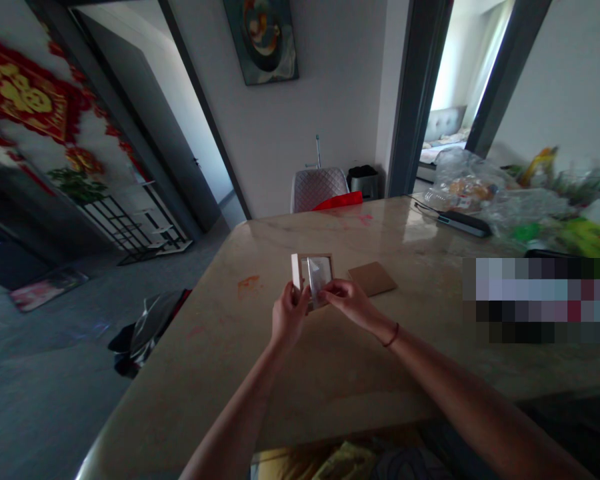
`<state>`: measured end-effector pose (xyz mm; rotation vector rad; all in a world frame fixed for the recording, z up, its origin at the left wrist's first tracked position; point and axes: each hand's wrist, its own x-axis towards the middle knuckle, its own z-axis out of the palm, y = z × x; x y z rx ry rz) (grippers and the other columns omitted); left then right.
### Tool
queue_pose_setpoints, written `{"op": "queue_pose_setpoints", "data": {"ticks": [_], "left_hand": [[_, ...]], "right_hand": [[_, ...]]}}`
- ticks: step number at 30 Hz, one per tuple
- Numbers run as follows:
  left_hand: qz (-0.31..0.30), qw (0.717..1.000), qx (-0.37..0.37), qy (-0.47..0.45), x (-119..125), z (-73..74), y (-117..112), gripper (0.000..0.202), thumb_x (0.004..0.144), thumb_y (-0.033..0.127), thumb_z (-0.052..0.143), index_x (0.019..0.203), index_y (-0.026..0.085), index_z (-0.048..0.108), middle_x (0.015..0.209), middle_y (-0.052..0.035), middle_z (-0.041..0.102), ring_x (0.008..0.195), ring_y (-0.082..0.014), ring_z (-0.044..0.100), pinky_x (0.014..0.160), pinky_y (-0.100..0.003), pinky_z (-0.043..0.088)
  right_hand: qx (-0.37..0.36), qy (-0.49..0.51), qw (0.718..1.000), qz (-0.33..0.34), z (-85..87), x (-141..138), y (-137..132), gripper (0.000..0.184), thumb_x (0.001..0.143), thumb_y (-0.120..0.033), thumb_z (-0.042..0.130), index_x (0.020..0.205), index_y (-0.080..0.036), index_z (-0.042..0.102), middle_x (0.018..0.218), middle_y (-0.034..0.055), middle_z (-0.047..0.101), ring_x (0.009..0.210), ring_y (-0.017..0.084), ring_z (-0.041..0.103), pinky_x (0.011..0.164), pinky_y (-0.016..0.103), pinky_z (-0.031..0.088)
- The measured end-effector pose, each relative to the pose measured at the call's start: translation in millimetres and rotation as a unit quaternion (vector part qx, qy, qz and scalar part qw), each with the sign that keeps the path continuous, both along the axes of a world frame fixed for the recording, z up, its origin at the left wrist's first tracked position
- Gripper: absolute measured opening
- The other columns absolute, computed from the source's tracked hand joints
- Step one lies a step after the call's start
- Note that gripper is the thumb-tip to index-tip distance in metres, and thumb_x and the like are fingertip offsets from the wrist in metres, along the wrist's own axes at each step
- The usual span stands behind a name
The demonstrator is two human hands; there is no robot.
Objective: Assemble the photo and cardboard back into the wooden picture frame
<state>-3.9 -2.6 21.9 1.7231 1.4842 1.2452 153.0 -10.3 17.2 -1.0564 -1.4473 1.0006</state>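
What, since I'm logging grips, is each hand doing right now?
Left hand: closed, holding the small frame by its side.
Right hand: fingertips closed, apparently pinching the translucent sheet at the frame.

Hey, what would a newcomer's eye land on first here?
Probably the red-and-gold decoration hanging at upper left. Then, mid-picture above the table, the left hand holding a small pale frame while the right hand pinches a translucent sheet at it. The plastic bags heaped at right might come next.
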Motion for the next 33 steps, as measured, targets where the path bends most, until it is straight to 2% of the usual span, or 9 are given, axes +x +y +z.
{"op": "queue_pose_setpoints", "data": {"ticks": [5,9,13,16,19,23,27,33], "left_hand": [[0.002,1.000,-0.009,-0.012,1,0.5,0,0.031,0.074,0.048,0.055,0.075,0.018,0.055,0.058,0.0022,0.057,0.051,-0.0119,0.059,0.044,-0.020,0.043],[0.001,1.000,-0.013,-0.014,0,1.6,1,0.031,0.074,0.048,0.055,0.076,0.017,0.055,0.056,0.0030,0.055,0.047,-0.0111,0.057,0.043,-0.019,0.042],[-0.002,1.000,-0.010,-0.006,-2,2.5,2,0.032,0.075,0.049,0.054,0.076,0.017,0.055,0.059,0.0021,0.057,0.050,-0.0113,0.059,0.042,-0.018,0.043],[-0.003,0.999,-0.023,-0.034,-1,1.5,4,0.034,0.074,0.051,0.054,0.076,0.017,0.054,0.063,0.0009,0.058,0.052,-0.0123,0.060,0.041,-0.019,0.046],[-0.013,0.997,-0.044,-0.066,0,-0.2,6,0.036,0.072,0.052,0.055,0.078,0.016,0.054,0.068,-0.0008,0.060,0.053,-0.0129,0.061,0.040,-0.021,0.049],[-0.024,0.993,-0.061,-0.097,1,-0.3,6,0.037,0.072,0.051,0.056,0.081,0.015,0.055,0.070,-0.0021,0.062,0.055,-0.0135,0.062,0.040,-0.022,0.051],[-0.029,0.988,-0.076,-0.130,1,2.2,6,0.040,0.071,0.052,0.056,0.084,0.014,0.057,0.073,-0.0036,0.062,0.058,-0.0141,0.062,0.039,-0.022,0.052],[-0.043,0.979,-0.106,-0.170,0,5.7,7,0.045,0.068,0.054,0.058,0.088,0.014,0.058,0.077,-0.0042,0.062,0.063,-0.0148,0.062,0.040,-0.021,0.052]], "right_hand": [[0.025,-0.007,0.999,-0.028,1.8,-2,-4,0.024,0.072,-0.040,0.062,0.082,-0.018,0.058,0.076,0.0029,0.063,0.069,0.014,0.059,0.065,0.027,0.047],[0.099,-0.044,0.992,-0.059,4.5,-4,-11,0.043,0.068,-0.041,0.066,0.101,-0.017,0.053,0.101,0.0098,0.059,0.087,0.017,0.059,0.079,0.033,0.049],[0.208,-0.155,0.964,-0.055,3.2,-4,-16,0.061,0.067,-0.035,0.068,0.119,-0.016,0.043,0.117,0.0142,0.052,0.108,0.022,0.052,0.094,0.038,0.043],[0.260,-0.230,0.936,-0.054,-4.4,-4,-15,0.067,0.070,-0.028,0.065,0.128,-0.014,0.034,0.127,0.0166,0.045,0.121,0.025,0.042,0.101,0.041,0.037],[0.262,-0.292,0.917,-0.078,-14.9,-6,-11,0.067,0.075,-0.021,0.056,0.135,-0.016,0.027,0.135,0.0172,0.040,0.128,0.025,0.034,0.104,0.044,0.033],[0.247,-0.349,0.898,-0.106,-21.9,-9,-8,0.070,0.077,-0.022,0.052,0.139,-0.014,0.022,0.140,0.0185,0.035,0.131,0.026,0.030,0.105,0.046,0.031],[0.261,-0.392,0.878,-0.088,-17.0,-8,-9,0.067,0.079,-0.022,0.050,0.140,-0.010,0.023,0.142,0.0188,0.032,0.133,0.025,0.027,0.108,0.042,0.027],[0.275,-0.416,0.861,-0.102,-9.7,-2,-9,0.063,0.082,-0.032,0.048,0.138,-0.014,0.026,0.142,0.0170,0.033,0.133,0.026,0.027,0.108,0.047,0.023]]}}
